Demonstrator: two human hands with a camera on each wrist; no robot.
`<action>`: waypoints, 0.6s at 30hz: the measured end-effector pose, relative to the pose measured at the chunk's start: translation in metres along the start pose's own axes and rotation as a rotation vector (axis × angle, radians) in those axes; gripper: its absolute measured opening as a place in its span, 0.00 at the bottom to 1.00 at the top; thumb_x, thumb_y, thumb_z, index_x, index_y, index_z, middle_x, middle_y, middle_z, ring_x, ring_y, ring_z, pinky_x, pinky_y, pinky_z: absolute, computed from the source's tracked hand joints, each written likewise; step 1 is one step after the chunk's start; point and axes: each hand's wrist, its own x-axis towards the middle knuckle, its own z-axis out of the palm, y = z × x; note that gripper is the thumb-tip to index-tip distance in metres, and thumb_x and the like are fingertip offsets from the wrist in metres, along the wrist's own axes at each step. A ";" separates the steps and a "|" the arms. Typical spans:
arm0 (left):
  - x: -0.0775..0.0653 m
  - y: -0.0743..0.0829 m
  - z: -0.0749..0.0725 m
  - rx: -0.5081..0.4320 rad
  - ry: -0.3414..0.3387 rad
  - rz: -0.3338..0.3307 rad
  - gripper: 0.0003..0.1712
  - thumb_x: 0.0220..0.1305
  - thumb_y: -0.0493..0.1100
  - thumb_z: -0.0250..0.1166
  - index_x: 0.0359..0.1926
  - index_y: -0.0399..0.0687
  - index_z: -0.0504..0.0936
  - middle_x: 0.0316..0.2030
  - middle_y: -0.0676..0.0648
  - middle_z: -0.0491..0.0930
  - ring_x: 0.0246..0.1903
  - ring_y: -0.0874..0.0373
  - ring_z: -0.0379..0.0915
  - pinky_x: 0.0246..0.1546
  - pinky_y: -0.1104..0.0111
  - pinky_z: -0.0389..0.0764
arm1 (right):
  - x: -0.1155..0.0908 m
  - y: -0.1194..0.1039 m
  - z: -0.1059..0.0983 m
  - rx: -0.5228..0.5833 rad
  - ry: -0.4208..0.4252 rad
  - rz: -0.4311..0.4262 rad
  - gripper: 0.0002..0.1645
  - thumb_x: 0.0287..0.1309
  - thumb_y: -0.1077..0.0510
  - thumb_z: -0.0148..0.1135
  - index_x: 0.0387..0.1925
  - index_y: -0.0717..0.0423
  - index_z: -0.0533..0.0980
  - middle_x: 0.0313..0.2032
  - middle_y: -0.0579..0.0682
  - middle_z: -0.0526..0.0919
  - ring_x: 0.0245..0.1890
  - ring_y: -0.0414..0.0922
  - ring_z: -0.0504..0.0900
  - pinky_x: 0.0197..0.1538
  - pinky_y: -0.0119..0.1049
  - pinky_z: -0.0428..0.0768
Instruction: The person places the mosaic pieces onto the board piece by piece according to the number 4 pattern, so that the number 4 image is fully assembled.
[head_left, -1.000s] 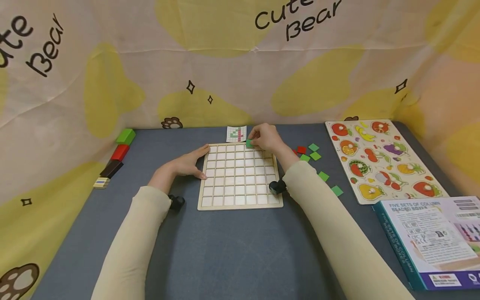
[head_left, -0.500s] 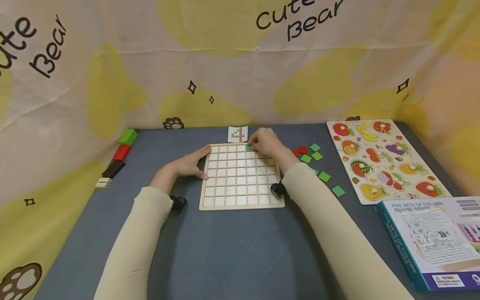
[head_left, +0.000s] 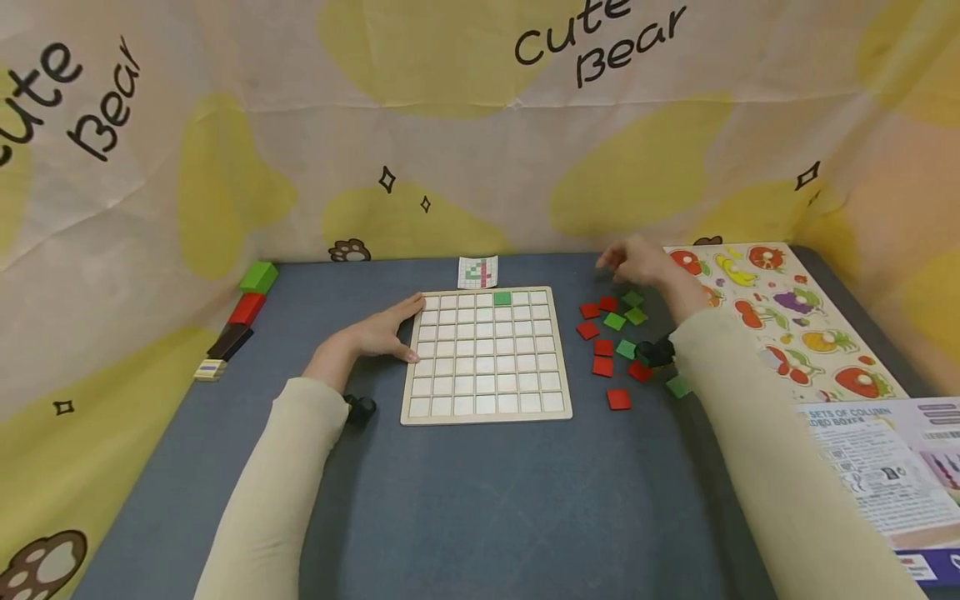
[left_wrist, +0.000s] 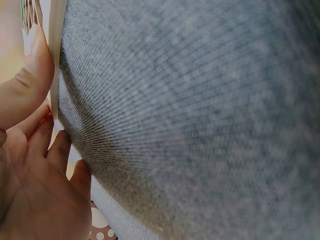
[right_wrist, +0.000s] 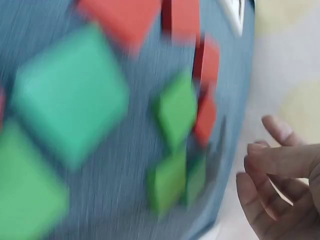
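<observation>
A light wooden grid board with white squares lies mid-table. One green tile sits in its far row, right of the middle. My left hand rests against the board's left side, thumb and fingers spread along the edge; in the left wrist view the thumb touches the rim. My right hand is above the far end of the loose tiles, holding nothing, its fingers loosely bent. Red tiles and green tiles lie scattered right of the board, blurred in the right wrist view.
A small pattern card lies behind the board. Stacked green, red and black blocks line the table's left side. A fruit puzzle board and a printed box stand at the right, partly behind my right sleeve.
The right hand has set the green tile into the far row and let go, then moved right over the loose tiles. The left hand has stayed at the board's edge.
</observation>
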 end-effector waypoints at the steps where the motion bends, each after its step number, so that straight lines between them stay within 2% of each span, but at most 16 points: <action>1: 0.000 0.000 0.000 0.001 -0.001 0.004 0.61 0.58 0.41 0.72 0.79 0.40 0.38 0.80 0.39 0.30 0.79 0.39 0.25 0.77 0.41 0.40 | -0.004 0.007 -0.006 0.018 -0.018 0.013 0.20 0.50 0.77 0.55 0.47 0.73 0.80 0.43 0.69 0.81 0.43 0.57 0.77 0.38 0.35 0.77; 5: -0.001 -0.002 0.001 0.001 0.004 0.003 0.61 0.58 0.42 0.72 0.79 0.41 0.38 0.80 0.38 0.30 0.79 0.38 0.25 0.76 0.41 0.41 | -0.018 0.023 -0.019 0.043 -0.132 0.091 0.27 0.48 0.80 0.50 0.52 0.71 0.79 0.51 0.70 0.78 0.47 0.58 0.75 0.36 0.34 0.76; 9: -0.003 -0.003 0.001 0.003 0.009 -0.003 0.62 0.57 0.43 0.72 0.79 0.41 0.38 0.80 0.38 0.30 0.79 0.38 0.26 0.76 0.40 0.41 | -0.024 0.027 -0.020 0.027 -0.221 0.146 0.31 0.48 0.80 0.48 0.55 0.68 0.78 0.56 0.71 0.75 0.52 0.61 0.74 0.37 0.38 0.76; 14: -0.005 0.001 0.001 -0.005 0.005 0.001 0.62 0.57 0.42 0.72 0.79 0.41 0.38 0.80 0.38 0.29 0.79 0.38 0.25 0.76 0.40 0.40 | -0.026 0.028 -0.016 -0.048 -0.203 0.107 0.27 0.47 0.78 0.56 0.51 0.65 0.80 0.53 0.71 0.77 0.49 0.61 0.75 0.37 0.39 0.77; 18: -0.004 0.001 0.002 -0.004 0.003 0.009 0.61 0.58 0.42 0.72 0.79 0.40 0.38 0.80 0.38 0.29 0.79 0.38 0.25 0.76 0.40 0.41 | -0.025 0.025 -0.015 -0.128 -0.186 0.071 0.21 0.49 0.74 0.64 0.47 0.64 0.81 0.50 0.70 0.79 0.48 0.61 0.77 0.41 0.45 0.81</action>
